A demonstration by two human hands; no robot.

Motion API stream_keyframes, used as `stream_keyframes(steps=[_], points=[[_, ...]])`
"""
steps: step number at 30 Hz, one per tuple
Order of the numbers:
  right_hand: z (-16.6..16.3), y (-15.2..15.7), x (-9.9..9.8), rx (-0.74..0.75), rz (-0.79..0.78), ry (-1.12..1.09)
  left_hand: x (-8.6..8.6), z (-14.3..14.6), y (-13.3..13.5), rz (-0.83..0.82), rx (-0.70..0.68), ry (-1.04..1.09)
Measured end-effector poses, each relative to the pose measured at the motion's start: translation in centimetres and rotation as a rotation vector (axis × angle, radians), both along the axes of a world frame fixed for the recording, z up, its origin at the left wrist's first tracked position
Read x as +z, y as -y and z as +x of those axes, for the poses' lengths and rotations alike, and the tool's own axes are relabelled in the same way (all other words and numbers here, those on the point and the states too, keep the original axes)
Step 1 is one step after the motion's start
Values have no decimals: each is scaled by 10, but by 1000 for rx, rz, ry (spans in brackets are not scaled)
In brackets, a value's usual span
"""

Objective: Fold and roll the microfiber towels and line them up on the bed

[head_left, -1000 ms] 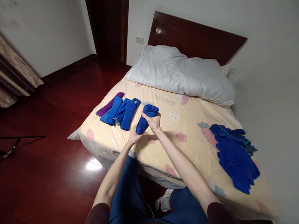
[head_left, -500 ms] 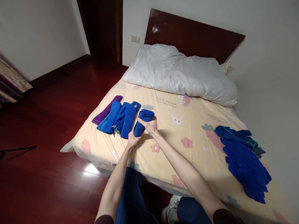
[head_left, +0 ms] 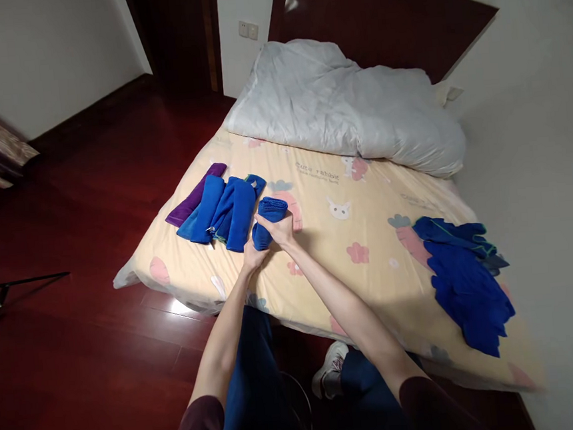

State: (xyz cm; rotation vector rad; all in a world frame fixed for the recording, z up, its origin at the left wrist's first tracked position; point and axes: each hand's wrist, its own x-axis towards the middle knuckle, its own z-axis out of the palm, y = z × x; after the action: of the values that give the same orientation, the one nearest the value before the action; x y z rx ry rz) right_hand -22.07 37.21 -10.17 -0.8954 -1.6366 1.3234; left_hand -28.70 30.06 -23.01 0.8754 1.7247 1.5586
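Note:
A rolled blue cloth (head_left: 269,213) lies on the yellow patterned bed sheet (head_left: 368,234), right beside a row of rolled cloths. My right hand (head_left: 278,231) is closed over the roll's middle. My left hand (head_left: 254,256) grips its near end, fingers curled under it. The row to the left holds several blue rolls (head_left: 223,210) and one purple roll (head_left: 193,196) at the far left. A heap of unrolled blue cloths (head_left: 465,279) lies at the bed's right edge.
A white duvet (head_left: 342,106) is bunched against the dark wooden headboard (head_left: 374,16). Dark red wooden floor (head_left: 75,327) spreads left of the bed. A thin black stand leg (head_left: 16,285) crosses the floor at left. My knees and a shoe (head_left: 330,368) are below the bed edge.
Both hands have carried the blue roll left across the sheet until it sits against the row of rolls. The camera has tipped downward and closer.

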Motion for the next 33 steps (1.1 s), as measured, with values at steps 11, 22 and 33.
stream_keyframes(steps=[11,22,33], points=[[103,61,-74,-215,-44,-37,46,112,187,84,266,-527],[259,216,-119,-70,-406,43,30,58,25,-109,-529,-1144],[502,155,-93,-933,-284,97,18,-42,-7,-160,-427,-1429]])
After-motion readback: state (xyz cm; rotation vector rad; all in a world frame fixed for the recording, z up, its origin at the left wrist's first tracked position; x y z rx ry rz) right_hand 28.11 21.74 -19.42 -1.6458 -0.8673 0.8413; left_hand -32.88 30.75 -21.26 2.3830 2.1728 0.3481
